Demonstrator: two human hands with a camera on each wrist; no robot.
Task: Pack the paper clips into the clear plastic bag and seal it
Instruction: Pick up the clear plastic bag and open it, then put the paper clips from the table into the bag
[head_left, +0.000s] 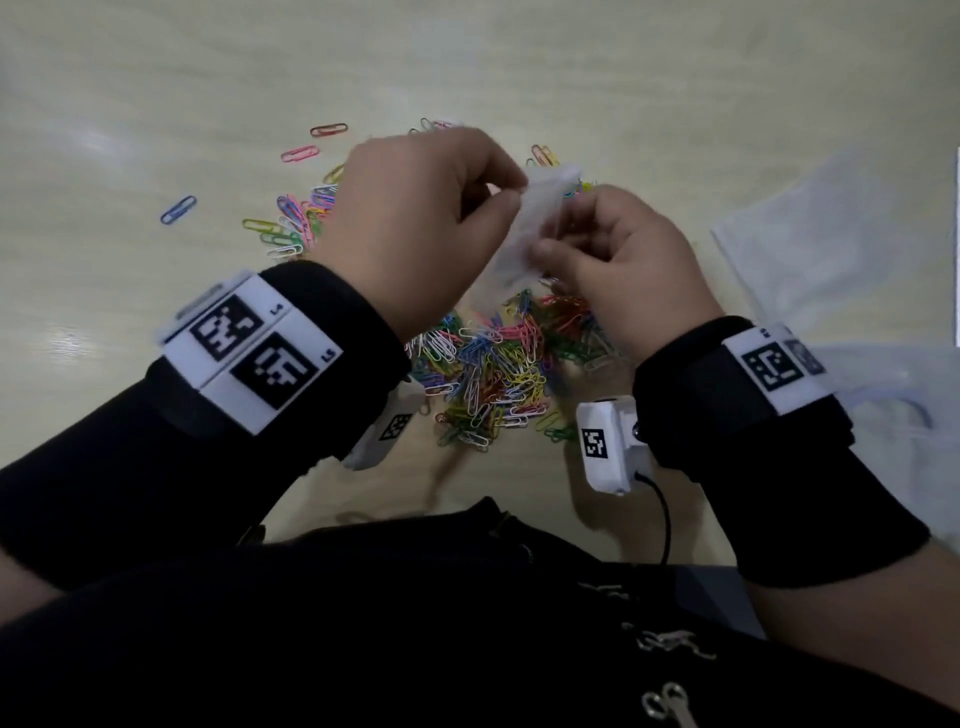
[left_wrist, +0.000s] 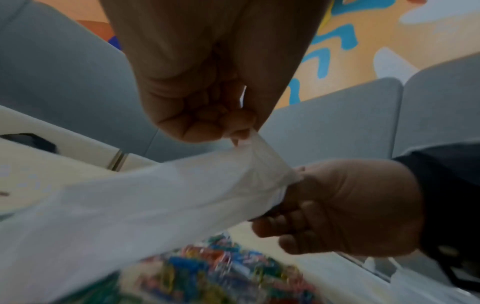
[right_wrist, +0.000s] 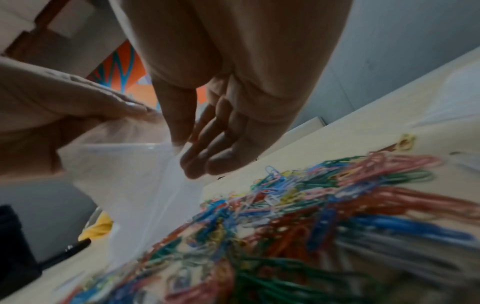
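Head view: left hand (head_left: 415, 218) and right hand (head_left: 618, 265) pinch bag (head_left: 530, 228) above paper clips (head_left: 498, 364).

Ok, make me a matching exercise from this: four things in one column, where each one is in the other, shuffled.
Things:
1. clear bag
2. clip pile
3. blue clip
4. spare bags

Places:
A. alone on the table, far left
B. on the table under the hands
C. flat on the table, right side
D. pinched between left hand and right hand

Pairs: 1-D, 2-B, 3-A, 4-C
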